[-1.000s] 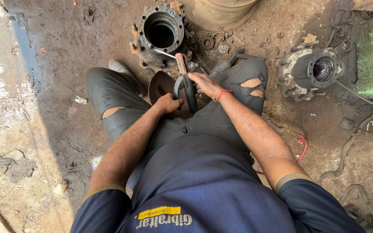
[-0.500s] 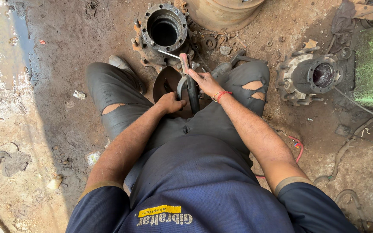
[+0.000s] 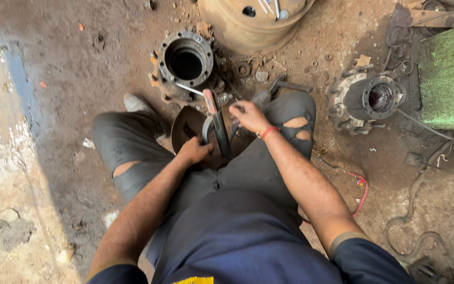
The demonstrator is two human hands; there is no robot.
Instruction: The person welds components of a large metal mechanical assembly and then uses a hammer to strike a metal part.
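Sitting on a dirt floor [image 3: 53,79], a person works between the knees with both hands. One landmark serves: the curved brake shoe [image 3: 187,129], a dark rusty metal arc standing on edge between the thighs.

Left of the shoe lies a pale, cracked strip of ground with small stones and one red scrap. The floor itself is packed earth, oily and dark, littered with nuts and washers.

The left hand [image 3: 195,151] sits at the near end of the shoe, fingers curled closed over its lower rim, gripping it. Just right of that hand, a dark flat bar [image 3: 220,134] with a pinkish handle end rises against the shoe. The right hand [image 3: 249,115], an orange band at its wrist, lies right of the shoe, fingers loosely bent around the bar's upper part; whether it grips tight I cannot tell.

Two wheel hubs show. One hub [image 3: 186,63], round, grey-brown, with a deep black bore and a ring of bolt holes, lies just beyond the shoe. The second hub [image 3: 371,100], studded and greasy, lies well right of the shoe. One rusted drum [image 3: 248,23] stands beyond the shoe, upper right of the first hub. Farthest right stands one green painted block [image 3: 450,79], chipped and flat-sided. A red wire [image 3: 362,192] curls on the ground right of the shoe, near the right forearm.
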